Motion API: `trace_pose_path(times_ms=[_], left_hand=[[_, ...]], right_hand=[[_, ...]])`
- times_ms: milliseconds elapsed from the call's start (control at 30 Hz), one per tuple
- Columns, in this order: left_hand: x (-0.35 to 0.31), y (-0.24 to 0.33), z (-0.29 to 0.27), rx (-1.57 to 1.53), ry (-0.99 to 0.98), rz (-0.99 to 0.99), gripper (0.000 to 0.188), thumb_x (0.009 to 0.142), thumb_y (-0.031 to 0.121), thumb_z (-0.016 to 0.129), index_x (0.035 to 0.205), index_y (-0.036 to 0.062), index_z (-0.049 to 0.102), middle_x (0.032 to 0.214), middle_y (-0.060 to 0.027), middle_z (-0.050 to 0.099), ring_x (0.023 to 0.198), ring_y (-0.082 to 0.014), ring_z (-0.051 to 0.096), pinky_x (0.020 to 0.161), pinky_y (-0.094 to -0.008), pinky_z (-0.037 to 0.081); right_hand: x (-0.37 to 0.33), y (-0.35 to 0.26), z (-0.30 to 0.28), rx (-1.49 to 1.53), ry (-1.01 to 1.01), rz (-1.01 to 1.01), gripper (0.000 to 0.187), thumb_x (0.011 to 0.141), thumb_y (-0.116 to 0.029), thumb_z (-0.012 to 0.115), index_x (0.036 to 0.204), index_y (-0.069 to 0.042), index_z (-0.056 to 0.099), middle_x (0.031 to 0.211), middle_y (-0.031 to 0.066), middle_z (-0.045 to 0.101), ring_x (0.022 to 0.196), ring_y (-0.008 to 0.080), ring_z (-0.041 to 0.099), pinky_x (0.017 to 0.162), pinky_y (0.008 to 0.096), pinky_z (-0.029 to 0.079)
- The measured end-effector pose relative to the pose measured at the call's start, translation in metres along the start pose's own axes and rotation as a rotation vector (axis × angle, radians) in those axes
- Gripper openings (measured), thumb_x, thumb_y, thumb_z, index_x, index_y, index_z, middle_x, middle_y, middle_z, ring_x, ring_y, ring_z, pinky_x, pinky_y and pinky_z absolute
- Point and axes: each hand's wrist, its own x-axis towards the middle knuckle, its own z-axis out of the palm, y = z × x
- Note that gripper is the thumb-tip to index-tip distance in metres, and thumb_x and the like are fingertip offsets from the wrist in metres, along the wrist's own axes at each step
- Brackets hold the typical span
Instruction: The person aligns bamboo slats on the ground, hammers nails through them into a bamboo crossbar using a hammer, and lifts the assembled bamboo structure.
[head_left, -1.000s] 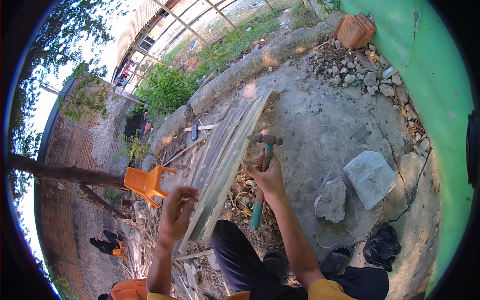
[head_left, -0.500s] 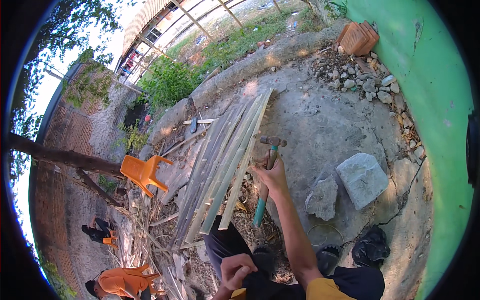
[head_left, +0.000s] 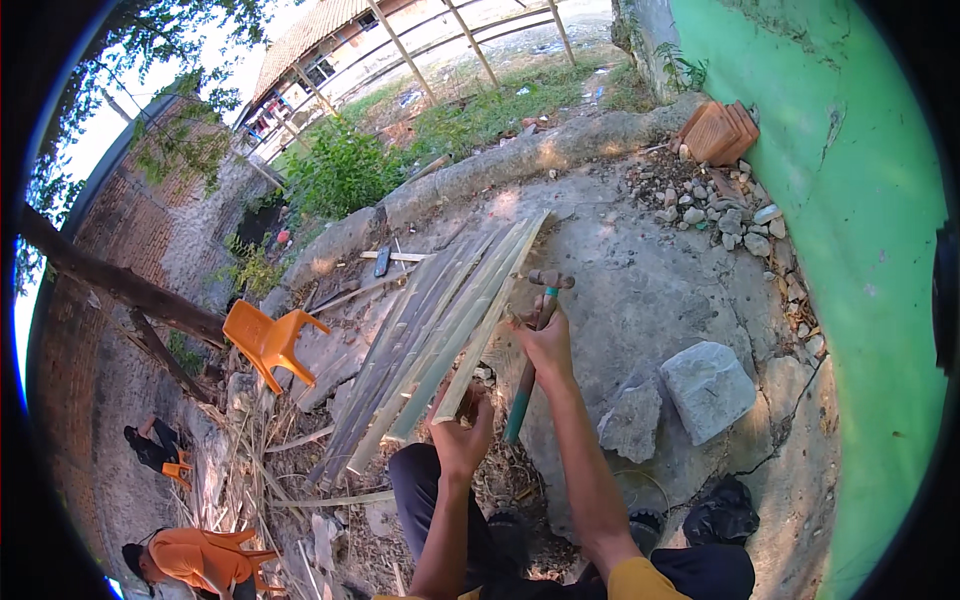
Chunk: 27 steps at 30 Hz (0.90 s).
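Long split bamboo slats [head_left: 440, 330] lie side by side in a slanting row, running from my knee up and away to the right. At the near end of the rightmost slat [head_left: 487, 342], my left hand [head_left: 463, 437] is closed around its tip, thumb and fingers on either side. In my right hand [head_left: 548, 345] is a hammer [head_left: 520, 405] with a green and brown handle. Its metal head points away from me, beside the slats. The right hand's fingertips are close to the slat's edge; whether they touch it I cannot tell.
Right of my right arm sit a pale stone block [head_left: 708, 390] and a rough slab [head_left: 631, 420]. A black bag [head_left: 722, 512] lies near my feet. Rubble [head_left: 720, 210] and clay tiles [head_left: 718, 133] border the green wall [head_left: 880, 300]. Left are an orange chair [head_left: 268, 340] and a seated person [head_left: 200, 560].
My left hand has risen from beside my knee and taken hold of the rightmost slat's near end. The right hand still grips the hammer in nearly the same place. The view has shifted slightly.
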Motion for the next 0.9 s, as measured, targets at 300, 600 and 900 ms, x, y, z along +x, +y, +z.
trace_pose_path(times_ms=[300,600,900], left_hand=[[0.094,-0.009,0.028,0.346,0.289,0.688,0.073,0.081,-0.014,0.066,0.144,0.0000,0.032,0.148,-0.0241,0.033,0.136,-0.0425,0.045,0.109,-0.0477,0.047],[0.181,0.031,-0.002,0.256,0.204,0.772,0.096,0.083,-0.014,0.064,0.155,0.0040,0.003,0.146,-0.0249,0.047,0.145,-0.0329,0.040,0.112,-0.0455,0.045],[0.239,0.014,-0.027,0.061,-0.030,0.886,0.037,0.095,-0.008,0.060,0.121,-0.0054,0.035,0.117,-0.0225,0.065,0.100,-0.0325,0.071,0.080,-0.0382,0.059]], right_hand=[[0.034,-0.015,0.054,0.135,-0.073,-0.198,0.041,0.083,-0.006,0.085,0.100,-0.013,0.049,0.080,-0.0049,0.057,0.059,0.0031,0.046,0.049,0.0230,0.034],[0.040,-0.055,0.093,0.307,-0.139,-0.166,0.040,0.081,-0.003,0.084,0.102,-0.008,0.050,0.087,-0.0021,0.060,0.075,0.0073,0.057,0.071,0.0244,0.049],[0.031,-0.047,0.067,0.377,-0.116,-0.011,0.028,0.104,-0.032,0.051,0.117,-0.007,0.056,0.075,-0.0034,0.046,0.045,0.0032,0.030,0.037,0.0218,0.021]])
